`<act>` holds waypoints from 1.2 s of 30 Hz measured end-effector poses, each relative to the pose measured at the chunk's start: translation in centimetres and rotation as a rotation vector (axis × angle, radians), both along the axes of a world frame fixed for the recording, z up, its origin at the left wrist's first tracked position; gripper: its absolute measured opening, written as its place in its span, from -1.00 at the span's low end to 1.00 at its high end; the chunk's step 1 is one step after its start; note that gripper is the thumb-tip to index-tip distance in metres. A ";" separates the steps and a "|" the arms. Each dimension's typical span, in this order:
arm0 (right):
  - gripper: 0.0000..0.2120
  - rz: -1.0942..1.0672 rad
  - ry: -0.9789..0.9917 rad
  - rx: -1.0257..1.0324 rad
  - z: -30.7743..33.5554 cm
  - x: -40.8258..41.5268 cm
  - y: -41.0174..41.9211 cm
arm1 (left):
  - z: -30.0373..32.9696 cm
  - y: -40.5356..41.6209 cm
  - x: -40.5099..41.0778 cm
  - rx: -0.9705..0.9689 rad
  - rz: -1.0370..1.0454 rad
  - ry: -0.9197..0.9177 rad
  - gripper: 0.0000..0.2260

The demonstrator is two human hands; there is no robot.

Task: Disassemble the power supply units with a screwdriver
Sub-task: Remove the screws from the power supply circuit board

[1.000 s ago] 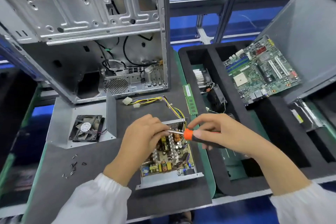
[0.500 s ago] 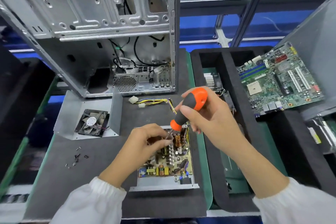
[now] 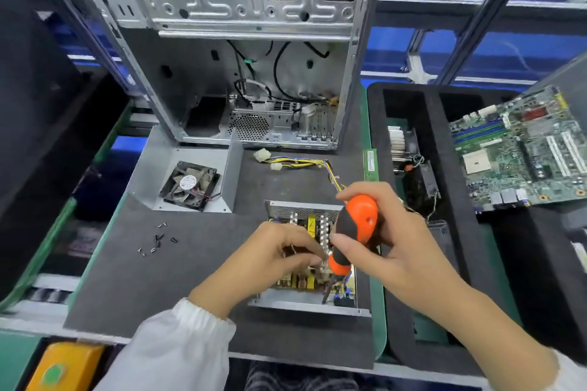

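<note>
Where the hands (image 3: 333,251) overlap, the screwdriver (image 3: 355,228) tip is blurred.

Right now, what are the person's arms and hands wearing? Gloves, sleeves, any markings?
Both hands are bare: no gloves, and no rings, watch or markings show on the left hand or the right hand. Each arm wears a white long sleeve, gathered at an elasticated cuff at the wrist: left sleeve, right sleeve, which shows only at the frame corner. No cables or straps visible.
</note>
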State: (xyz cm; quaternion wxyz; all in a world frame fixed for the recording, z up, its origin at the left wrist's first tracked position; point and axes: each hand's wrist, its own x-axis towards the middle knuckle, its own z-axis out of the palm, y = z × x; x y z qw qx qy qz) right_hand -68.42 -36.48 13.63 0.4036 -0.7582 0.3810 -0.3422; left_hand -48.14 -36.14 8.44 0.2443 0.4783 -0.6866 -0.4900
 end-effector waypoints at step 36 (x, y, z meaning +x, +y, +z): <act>-0.68 0.446 0.426 0.175 3.3 -1.0 -2.1 | 2.1 -1.9 0.1 0.228 -0.353 0.157 -0.83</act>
